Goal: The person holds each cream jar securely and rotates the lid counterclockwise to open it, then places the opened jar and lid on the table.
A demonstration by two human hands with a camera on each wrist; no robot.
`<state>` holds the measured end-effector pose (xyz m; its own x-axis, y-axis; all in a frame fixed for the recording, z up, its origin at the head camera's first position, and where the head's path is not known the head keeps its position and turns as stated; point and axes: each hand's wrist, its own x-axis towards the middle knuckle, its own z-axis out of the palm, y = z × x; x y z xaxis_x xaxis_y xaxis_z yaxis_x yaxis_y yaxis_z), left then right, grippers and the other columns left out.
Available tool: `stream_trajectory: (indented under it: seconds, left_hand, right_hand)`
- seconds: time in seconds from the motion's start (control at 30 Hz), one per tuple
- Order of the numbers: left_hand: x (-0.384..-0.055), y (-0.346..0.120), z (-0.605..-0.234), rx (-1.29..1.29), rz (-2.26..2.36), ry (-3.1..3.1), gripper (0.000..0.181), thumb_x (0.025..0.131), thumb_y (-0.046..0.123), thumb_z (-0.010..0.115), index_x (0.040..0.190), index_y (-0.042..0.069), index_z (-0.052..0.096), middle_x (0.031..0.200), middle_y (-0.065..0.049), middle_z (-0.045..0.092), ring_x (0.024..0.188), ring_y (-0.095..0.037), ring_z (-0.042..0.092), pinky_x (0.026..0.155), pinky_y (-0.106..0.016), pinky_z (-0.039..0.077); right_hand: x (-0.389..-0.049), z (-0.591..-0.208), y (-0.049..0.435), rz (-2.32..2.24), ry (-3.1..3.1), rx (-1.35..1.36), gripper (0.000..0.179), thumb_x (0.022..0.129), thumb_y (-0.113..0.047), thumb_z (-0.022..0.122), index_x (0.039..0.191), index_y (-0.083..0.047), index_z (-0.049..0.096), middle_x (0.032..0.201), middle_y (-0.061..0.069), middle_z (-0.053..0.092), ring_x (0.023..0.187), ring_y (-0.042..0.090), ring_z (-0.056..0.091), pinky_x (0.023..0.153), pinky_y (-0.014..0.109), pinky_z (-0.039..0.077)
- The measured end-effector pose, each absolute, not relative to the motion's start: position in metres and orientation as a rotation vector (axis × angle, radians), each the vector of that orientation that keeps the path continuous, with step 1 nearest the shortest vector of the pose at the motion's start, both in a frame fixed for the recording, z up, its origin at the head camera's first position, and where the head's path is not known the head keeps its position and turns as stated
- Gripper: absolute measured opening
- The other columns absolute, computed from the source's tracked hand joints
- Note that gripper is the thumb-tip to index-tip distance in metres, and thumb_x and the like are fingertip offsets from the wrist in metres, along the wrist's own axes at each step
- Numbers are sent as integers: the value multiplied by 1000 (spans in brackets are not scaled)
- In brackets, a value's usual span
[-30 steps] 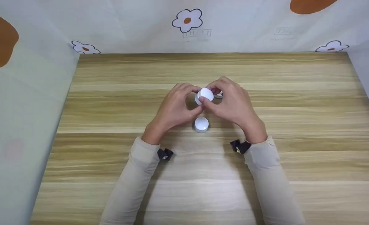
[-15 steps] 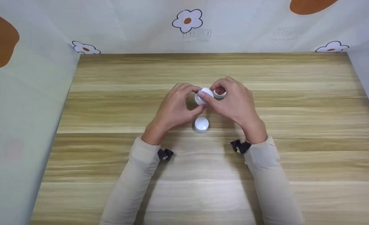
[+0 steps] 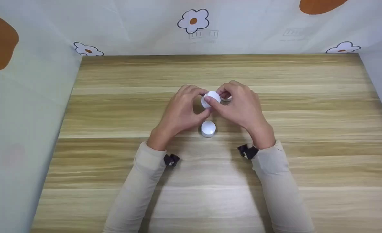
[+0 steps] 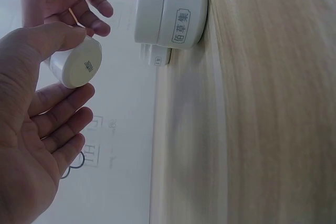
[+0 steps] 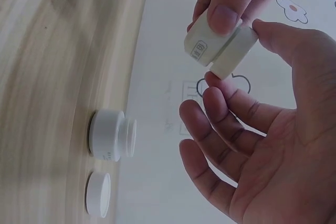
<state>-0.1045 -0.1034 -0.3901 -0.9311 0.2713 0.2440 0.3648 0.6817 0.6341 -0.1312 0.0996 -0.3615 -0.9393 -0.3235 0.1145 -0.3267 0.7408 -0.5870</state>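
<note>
Between both hands is a small white cosmetic jar (image 5: 202, 43), raised above the table and tilted. My left hand (image 3: 184, 108) pinches the jar's body between thumb and fingers. My right hand (image 3: 241, 105) pinches its white lid (image 5: 234, 53) by the edge, thumb on one side and fingertips on the other. A thin line shows between lid and body in the right wrist view. The jar's printed base shows in the left wrist view. Nearer the person stands another white jar (image 3: 208, 128) with its lid on.
Beyond the hands, a lidless white jar (image 5: 107, 135) stands on the wooden table (image 3: 113, 161), with a loose white lid (image 5: 98, 195) beside it. My right hand mostly hides these in the head view. A flower-printed sheet (image 3: 258, 29) rises behind the table.
My right hand's fingers have opened away from the lid and come back to its edge, with the thumb shifted across the top. The left hand and the standing jar have stayed in place.
</note>
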Motion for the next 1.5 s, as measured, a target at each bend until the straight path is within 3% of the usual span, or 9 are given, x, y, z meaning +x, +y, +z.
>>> stream_trajectory:
  seconds: [0.57,1.03,1.3,1.4,1.5]
  left_hand:
    - [-105,-106,-393,-497,-1102,-2786,46,91,32,81,129,10,72,131,-6,72,129,-25,61,116,-42,48]
    - [-104,-109,-397,-466,-1138,-2743,46,91,30,80,132,10,72,127,-7,72,125,-26,62,113,-42,49]
    - [-104,-112,-398,-386,-1261,-2685,50,93,28,80,138,10,68,131,-6,72,126,-22,62,114,-40,48]
    - [-108,-110,-398,-379,-1295,-2665,50,93,29,80,137,11,69,132,-6,72,128,-22,62,115,-39,48]
    - [-114,-105,-398,-367,-1322,-2657,49,92,31,80,136,11,69,132,-5,72,128,-21,63,115,-38,47]
  right_hand:
    - [-132,-363,98,1018,-2904,647,37,91,-44,78,108,-11,77,104,5,73,102,28,71,85,48,55]
    - [-133,-362,98,1134,-2855,643,36,92,-38,79,113,-8,76,107,8,76,100,25,74,88,44,57]
    - [-138,-360,103,1257,-2777,657,39,96,-30,76,127,-7,73,104,11,72,96,25,69,85,41,58]
    - [-141,-359,107,1312,-2766,625,37,99,-31,73,126,-7,73,105,11,74,95,23,69,85,44,59]
    - [-144,-358,113,1354,-2752,566,36,99,-33,73,124,-6,74,105,11,76,94,19,70,85,38,59]
